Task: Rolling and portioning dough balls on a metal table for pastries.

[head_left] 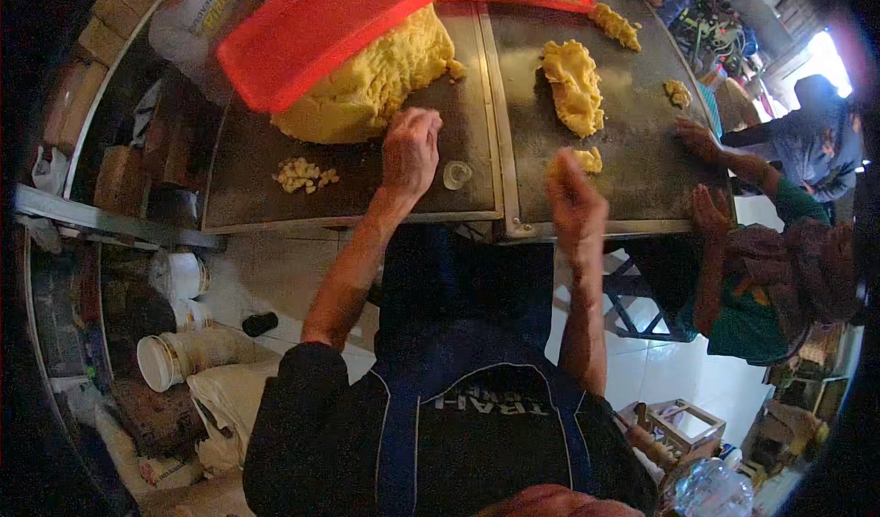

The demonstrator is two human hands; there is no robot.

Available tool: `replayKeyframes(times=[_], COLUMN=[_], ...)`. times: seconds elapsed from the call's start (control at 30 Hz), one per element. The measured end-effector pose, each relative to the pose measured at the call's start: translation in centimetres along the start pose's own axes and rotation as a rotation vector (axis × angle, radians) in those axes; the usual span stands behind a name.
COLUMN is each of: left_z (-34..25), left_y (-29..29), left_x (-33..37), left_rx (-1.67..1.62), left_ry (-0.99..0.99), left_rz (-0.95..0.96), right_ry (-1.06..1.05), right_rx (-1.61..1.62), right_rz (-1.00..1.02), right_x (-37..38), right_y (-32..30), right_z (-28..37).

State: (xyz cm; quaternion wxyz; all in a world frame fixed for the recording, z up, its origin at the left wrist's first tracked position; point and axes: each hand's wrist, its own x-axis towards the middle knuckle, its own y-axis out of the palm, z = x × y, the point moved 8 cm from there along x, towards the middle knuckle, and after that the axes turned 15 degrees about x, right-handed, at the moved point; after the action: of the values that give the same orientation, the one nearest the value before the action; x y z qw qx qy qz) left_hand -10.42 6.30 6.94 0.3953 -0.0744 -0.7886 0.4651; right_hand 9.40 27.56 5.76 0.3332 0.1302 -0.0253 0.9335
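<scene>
My left hand (412, 154) is closed, fingers curled, beside the front corner of a large yellow dough block (353, 104). Whatever it may hold is hidden. My right hand (577, 210) is raised over the table's near edge, fingers pinched together and slightly blurred; what is in them is unclear. Just behind its fingertips shows a small dough piece (589, 160). Farther back lies a longer dough lump (575, 88). A small clear round dish or lid (456, 175) sits right of my left hand, and pale chopped bits (304, 175) lie to its left.
A red tray (339, 27) leans over the dough block. Behind it another red tray (587, 4) holds many dough balls. More dough lies at the back (615, 27) and right (677, 93). A co-worker's hand (701, 139) rests at the metal table's (632, 187) right edge.
</scene>
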Motion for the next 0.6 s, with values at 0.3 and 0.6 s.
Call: replayKeyframes(times=[0.3, 0.6], left_z=[-1.6, -2.7], left_y=[-0.1, -0.4], left_x=[-4.7, -6.6], left_rx=[0.009, -0.416], left_ry=[-0.029, -0.140], left_rz=[0.085, 0.144], right_ry=[-0.549, -0.255], right_rx=[-0.613, -0.456], right_rz=[0.394, 0.397], right_x=[-3.4, -0.4], right_y=[14.0, 12.4], right_z=[2.0, 0.7])
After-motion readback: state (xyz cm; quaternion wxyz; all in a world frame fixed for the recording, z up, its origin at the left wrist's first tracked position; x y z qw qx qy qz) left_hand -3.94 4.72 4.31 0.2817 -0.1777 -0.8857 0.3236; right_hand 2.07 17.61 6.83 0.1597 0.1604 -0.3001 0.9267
